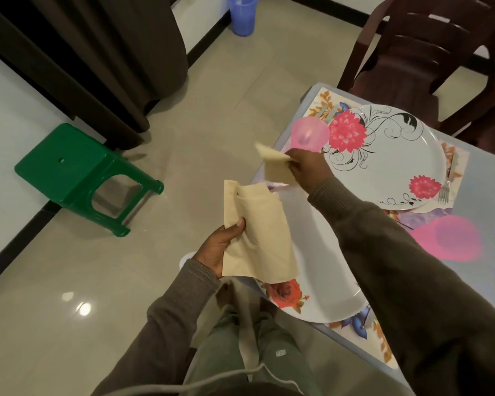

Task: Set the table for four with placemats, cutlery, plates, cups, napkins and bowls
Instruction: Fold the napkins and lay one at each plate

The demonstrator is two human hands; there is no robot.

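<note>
Near the middle of the frame, the left hand is gripping a small stack of beige paper napkins, thumb curled over the front and fingers tucked behind, holding them up over the edge of the table. Just above and to the right, the right hand is pinching a single folded napkin between thumb and fingers, hanging it right by the table's left edge, next to a pink cup. That cup is sitting at the upper left rim of a white plate with pink flowers, which is lying on a floral placemat. A fork is lying just right of that plate, and some more cutlery is peeking out above the cup, too blurry to say what kind. Lower down, a second plate with an orange rose is sitting on another placemat, mostly covered by the right sleeve, with a second pink cup at the right of the frame. Off the table, a green plastic stool is standing on the tiled floor at left, a blue cup is sitting at top centre, and a dark brown chair is filling the upper right.
</note>
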